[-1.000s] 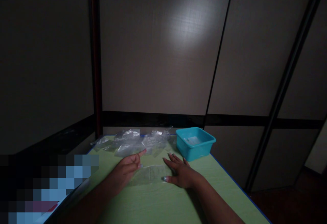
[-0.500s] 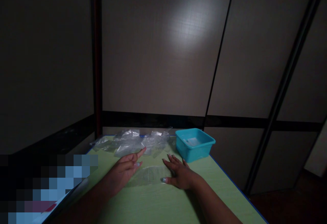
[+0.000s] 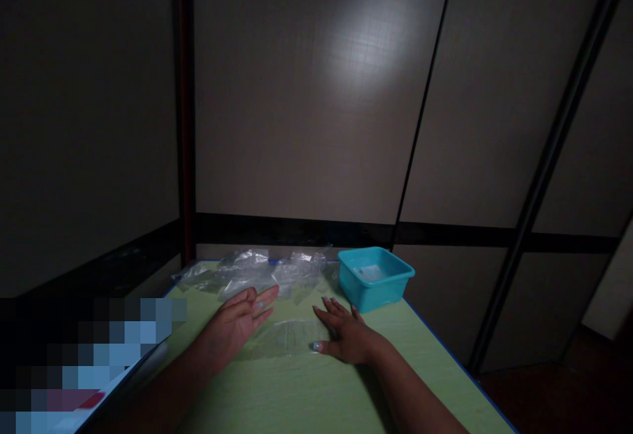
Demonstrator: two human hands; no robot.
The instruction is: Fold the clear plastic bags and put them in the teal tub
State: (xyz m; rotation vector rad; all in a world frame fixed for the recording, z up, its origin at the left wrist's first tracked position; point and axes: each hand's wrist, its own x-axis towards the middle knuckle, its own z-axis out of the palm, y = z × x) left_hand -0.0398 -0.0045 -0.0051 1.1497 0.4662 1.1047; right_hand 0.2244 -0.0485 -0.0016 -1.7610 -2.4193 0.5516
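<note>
A clear plastic bag (image 3: 289, 340) lies flat on the green table (image 3: 277, 398) between my hands. My right hand (image 3: 349, 336) rests palm down with its fingers spread, touching the right end of the bag. Over the left end of the bag, my left hand (image 3: 240, 322) is turned on its side, palm partly up, fingers stretched apart and holding nothing. Behind my hands, several crumpled clear plastic bags (image 3: 247, 266) are spread along the far edge of the table.
A turquoise plastic basin (image 3: 373, 292) stands at the far right of the table, with something pale and see-through inside. Dark cabinet doors (image 3: 297, 104) rise right behind the table. A blurred-out patch (image 3: 99, 365) covers the lower left.
My left hand has rolled slightly, turning its palm more upward and spreading its fingers. The right hand and the flat bag have stayed in place.
</note>
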